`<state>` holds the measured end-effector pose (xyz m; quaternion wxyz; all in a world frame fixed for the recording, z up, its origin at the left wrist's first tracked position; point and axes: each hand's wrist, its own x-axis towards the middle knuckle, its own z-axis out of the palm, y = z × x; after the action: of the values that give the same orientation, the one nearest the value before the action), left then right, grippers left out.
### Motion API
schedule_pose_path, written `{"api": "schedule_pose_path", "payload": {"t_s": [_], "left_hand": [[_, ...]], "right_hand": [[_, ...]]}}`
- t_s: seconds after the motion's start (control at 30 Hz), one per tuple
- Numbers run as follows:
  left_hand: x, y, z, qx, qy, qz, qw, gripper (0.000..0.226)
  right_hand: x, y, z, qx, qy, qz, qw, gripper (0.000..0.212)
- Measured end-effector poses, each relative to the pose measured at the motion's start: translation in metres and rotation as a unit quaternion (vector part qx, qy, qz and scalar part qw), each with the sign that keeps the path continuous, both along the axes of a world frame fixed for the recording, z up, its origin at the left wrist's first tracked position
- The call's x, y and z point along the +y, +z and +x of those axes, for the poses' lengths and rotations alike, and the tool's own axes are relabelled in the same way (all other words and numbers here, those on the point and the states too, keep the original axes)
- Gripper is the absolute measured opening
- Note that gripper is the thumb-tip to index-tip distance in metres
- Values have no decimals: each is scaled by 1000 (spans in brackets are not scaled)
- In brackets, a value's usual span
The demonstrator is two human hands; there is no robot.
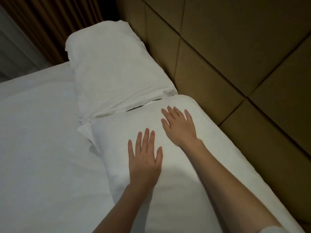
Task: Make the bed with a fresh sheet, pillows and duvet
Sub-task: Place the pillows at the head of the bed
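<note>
- Sheet (pixel 42 132): on, looks done. White, lies mostly flat over the bed, only faint creases toward the middle. Tuck at the edges not visible, can't confirm.
- Far pillow (pixel 107 69): placed at the head edge of the bed, against the padded headboard (pixel 218 47), toward the far corner by the curtain (pixel 42 22). Case is on; its open end is bunched and crumpled where it meets the other pillow.
- Near pillow (pixel 168 182): also along the head edge, touching the headboard, end-to-end with the far one. A thin dark gap shows between them at the seam.
- Left hand (pixel 144 158): flat on the near pillow, fingers straight and spread, gripping nothing.
- Right hand (pixel 179 125): same, flat with fingers extended, nearer the seam and headboard side. Grasping nothing.
- Step in hand, my read: smoothing or pressing the near pillow into place. Final positioning, not fitting the case.
- Loose flap of case fabric (pixel 85 132) sticks out at the pillow junction on the bed-centre side; likely wants tucking.
- Duvet: not in view anywhere. Judging by bare sheet, not yet laid.
- Progress estimate: sheet and pillows essentially done, duvet is the remaining big item. Roughly two of three parts complete.
</note>
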<state>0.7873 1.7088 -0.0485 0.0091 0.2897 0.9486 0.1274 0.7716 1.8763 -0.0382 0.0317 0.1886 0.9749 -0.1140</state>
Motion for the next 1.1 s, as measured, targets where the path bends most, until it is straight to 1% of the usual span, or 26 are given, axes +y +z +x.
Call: {"api": "schedule_pose_path", "payload": {"t_s": [0.1, 0.2, 0.37, 0.43, 0.47, 0.57, 0.63, 0.87, 1.0, 1.1], "left_hand": [[-14, 6, 29, -35, -9, -27, 999, 56], [-25, 11, 47, -73, -6, -45, 996, 62], [-38, 21, 38, -95, -18, -20, 995, 76], [-41, 24, 19, -97, -9, -14, 995, 80], [-41, 26, 8, -97, -1, -13, 995, 78], [-39, 25, -30, -120, 9, -30, 992, 63], [-35, 24, -54, -127, 11, -41, 991, 62], [-18, 12, -136, -177, 14, -61, 982, 61], [-20, -2, -187, -243, 75, -58, 965, 59], [-28, -21, -220, -294, 141, -104, 940, 66]], "right_hand": [[-5, -4, 48, -26, -53, 4, 998, 54], [-3, 5, 64, -57, -38, 9, 998, 55], [-5, 18, 61, -80, -29, -9, 996, 55], [-2, 25, 51, -78, -24, -18, 997, 54], [0, 27, 44, -75, -13, -23, 997, 54], [8, 32, 21, -72, 34, -43, 996, 52], [11, 31, 2, -81, 52, -43, 994, 51], [22, 1, -78, -98, 50, -38, 993, 51], [33, -15, -121, -144, 53, -10, 988, 58], [42, -25, -146, -205, 64, 1, 977, 64]]}}
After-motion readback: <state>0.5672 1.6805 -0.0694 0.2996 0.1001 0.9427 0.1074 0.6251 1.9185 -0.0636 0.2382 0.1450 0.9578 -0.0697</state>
